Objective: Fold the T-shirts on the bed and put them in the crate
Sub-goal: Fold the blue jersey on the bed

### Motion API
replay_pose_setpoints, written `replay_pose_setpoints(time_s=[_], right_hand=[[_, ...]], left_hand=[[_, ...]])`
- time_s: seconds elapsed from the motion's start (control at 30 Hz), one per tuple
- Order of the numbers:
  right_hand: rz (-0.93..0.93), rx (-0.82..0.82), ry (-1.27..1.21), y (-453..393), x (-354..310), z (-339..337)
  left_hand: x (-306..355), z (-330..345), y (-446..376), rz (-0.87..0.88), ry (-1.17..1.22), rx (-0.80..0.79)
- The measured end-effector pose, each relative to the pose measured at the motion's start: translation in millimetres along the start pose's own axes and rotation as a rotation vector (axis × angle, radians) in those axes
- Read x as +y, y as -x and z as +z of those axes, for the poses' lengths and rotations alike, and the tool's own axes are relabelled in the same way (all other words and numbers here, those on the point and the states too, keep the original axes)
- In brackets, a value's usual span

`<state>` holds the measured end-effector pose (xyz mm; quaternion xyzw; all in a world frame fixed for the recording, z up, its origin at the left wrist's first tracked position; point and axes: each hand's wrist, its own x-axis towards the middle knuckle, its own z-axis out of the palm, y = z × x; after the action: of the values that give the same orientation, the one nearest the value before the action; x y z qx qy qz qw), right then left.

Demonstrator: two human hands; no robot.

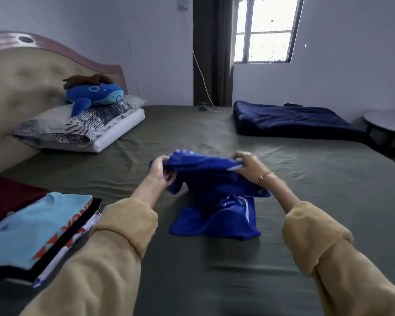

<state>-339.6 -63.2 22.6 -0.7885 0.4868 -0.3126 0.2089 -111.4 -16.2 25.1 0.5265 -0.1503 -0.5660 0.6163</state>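
Observation:
A royal-blue T-shirt (214, 201) with white trim is held up over the middle of the bed (306, 179), its lower part bunched on the green sheet. My left hand (161, 168) grips its upper left edge and my right hand (246, 164) grips its upper right edge, stretching the fabric between them. At the near left lies a stack of folded shirts (32, 231), light blue on top with black and white ones under it, beside a dark red one (7, 197). No crate is in view.
Two pillows (78, 128) with a blue whale plush (94, 94) lie against the headboard at the left. A folded navy blanket (294, 122) sits at the far right of the bed. A round table (388, 124) stands past the right edge.

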Motion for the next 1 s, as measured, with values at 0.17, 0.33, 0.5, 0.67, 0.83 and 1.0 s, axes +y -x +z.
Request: replay_pose_setpoints(time_s=[0.17,0.33,0.5,0.67,0.83,1.0], right_hand=[[0.16,-0.595,0.201,32,33,37],[0.218,-1.011,0.589,55,40,59],[0.293,-1.042,0.557,65,52,69],[0.287,-0.572,0.098,55,56,62],[0.132,-0.166,-0.05,37,29,53],[0.066,-0.098,0.154,25,23,35]], left_hand=[[-53,-65,-12,-0.349,-0.764,0.084],[-79,-81,-8,-0.566,-1.487,0.022],[-87,-81,-12,-0.246,-1.676,0.314],[-87,-78,-17,0.019,-1.53,-0.248],[-112,-53,-15,0.172,-1.677,-0.354],[-93,-19,-10,0.47,-1.058,-0.297]])
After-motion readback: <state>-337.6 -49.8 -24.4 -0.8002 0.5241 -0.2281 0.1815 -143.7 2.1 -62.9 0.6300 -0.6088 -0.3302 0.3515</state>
